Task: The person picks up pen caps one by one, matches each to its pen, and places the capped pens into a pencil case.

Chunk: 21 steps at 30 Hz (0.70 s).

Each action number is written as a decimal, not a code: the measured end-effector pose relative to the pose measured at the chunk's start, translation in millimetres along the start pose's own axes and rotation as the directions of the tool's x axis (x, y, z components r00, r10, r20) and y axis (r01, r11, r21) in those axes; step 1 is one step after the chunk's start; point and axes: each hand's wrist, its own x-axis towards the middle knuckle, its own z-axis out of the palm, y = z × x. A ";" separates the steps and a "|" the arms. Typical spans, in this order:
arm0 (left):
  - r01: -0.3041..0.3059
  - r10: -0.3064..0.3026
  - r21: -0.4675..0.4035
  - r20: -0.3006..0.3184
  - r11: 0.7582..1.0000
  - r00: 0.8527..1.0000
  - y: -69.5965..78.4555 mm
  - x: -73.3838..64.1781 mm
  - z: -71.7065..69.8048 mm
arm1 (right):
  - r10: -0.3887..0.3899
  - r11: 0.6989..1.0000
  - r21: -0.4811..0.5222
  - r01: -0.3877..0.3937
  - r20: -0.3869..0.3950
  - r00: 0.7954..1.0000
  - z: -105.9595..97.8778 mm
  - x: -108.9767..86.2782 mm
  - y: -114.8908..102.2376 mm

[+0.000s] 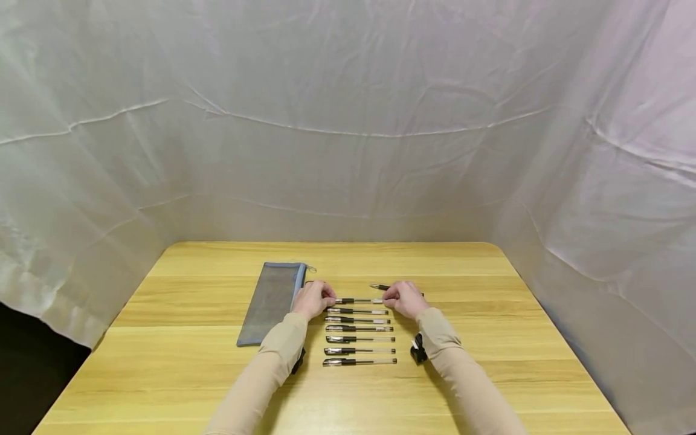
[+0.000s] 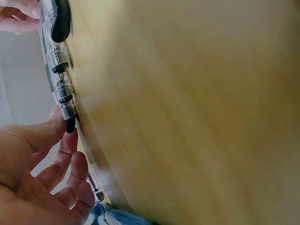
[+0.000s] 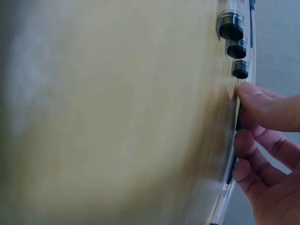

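Several clear-barrelled gel pens with black grips lie crosswise in a column, such as the nearest pen (image 1: 360, 362). At the far end of the column is a gel pen (image 1: 356, 300) with a hand at each end. My left hand (image 1: 312, 299) pinches its capped end between thumb and finger; the dark cap tip (image 2: 70, 124) shows in the left wrist view. On the other end, my right hand (image 1: 406, 299) has its thumb and fingertips closed, hiding that end in the right wrist view. Behind the right hand lies another pen (image 1: 379, 286), partly covered by it.
A grey mesh zip pouch (image 1: 269, 305) with blue edging lies flat to the left, beside my left hand. The wooden table (image 1: 522, 362) ends at a pale hanging curtain (image 1: 348, 175) at the back and sides. A black wrist device (image 1: 418, 349) sits below the right sleeve.
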 end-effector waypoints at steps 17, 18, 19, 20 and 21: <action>-0.013 0.013 -0.018 -0.008 1.000 1.000 1.2 0.0 -1.4 | 0.018 0.999 0.042 -0.017 -0.016 1.000 0.3 -1.0 3.9; -0.018 0.018 -0.020 -0.013 1.000 1.000 0.6 -0.4 -1.8 | 0.016 0.998 0.063 -0.015 -0.014 1.000 -0.2 -2.4 5.6; -0.018 0.018 -0.024 -0.016 1.000 1.000 -0.1 -0.9 -2.3 | 0.024 0.996 0.088 -0.022 -0.014 1.000 -0.8 -4.2 7.5; -0.013 0.013 -0.032 -0.020 0.999 1.000 -0.8 -1.5 -3.0 | 0.035 0.993 0.113 -0.033 -0.019 0.999 -1.5 -6.1 10.1; -0.011 0.010 -0.038 -0.026 0.999 1.000 -1.4 -2.5 -4.0 | 0.049 0.989 0.138 -0.046 -0.026 0.998 -2.3 -7.9 13.1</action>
